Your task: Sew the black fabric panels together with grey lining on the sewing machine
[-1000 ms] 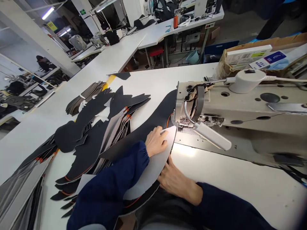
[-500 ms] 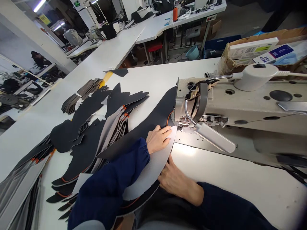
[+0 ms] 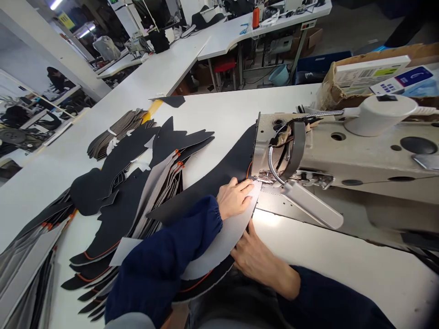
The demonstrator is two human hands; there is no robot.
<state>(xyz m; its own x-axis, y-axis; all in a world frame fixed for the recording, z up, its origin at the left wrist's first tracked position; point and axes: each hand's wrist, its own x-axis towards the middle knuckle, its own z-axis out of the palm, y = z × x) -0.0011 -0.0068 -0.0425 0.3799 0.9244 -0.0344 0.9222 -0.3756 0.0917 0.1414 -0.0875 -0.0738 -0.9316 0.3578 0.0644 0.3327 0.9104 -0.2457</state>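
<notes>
My left hand (image 3: pixel 235 197) lies flat, fingers stretched out, on a grey curved piece (image 3: pixel 222 240) stacked over a long black piece with orange edging (image 3: pixel 219 180). Its fingertips almost reach the presser foot of the sewing machine (image 3: pixel 343 155). My right hand (image 3: pixel 255 256) rests on the near edge of the same grey piece, thumb along the edge and the other fingers tucked beneath it. Both sleeves are dark blue.
Fanned stacks of black and grey cut pieces (image 3: pixel 137 187) cover the white table (image 3: pixel 343 269) to the left. The machine's lamp (image 3: pixel 312 208) hangs over the needle area. A cardboard box with cartons (image 3: pixel 366 77) sits behind the machine. Other workbenches stand farther back.
My left hand has slid the stacked pieces forward toward the needle, and my right hand has followed along the edge. The view has shifted slightly.
</notes>
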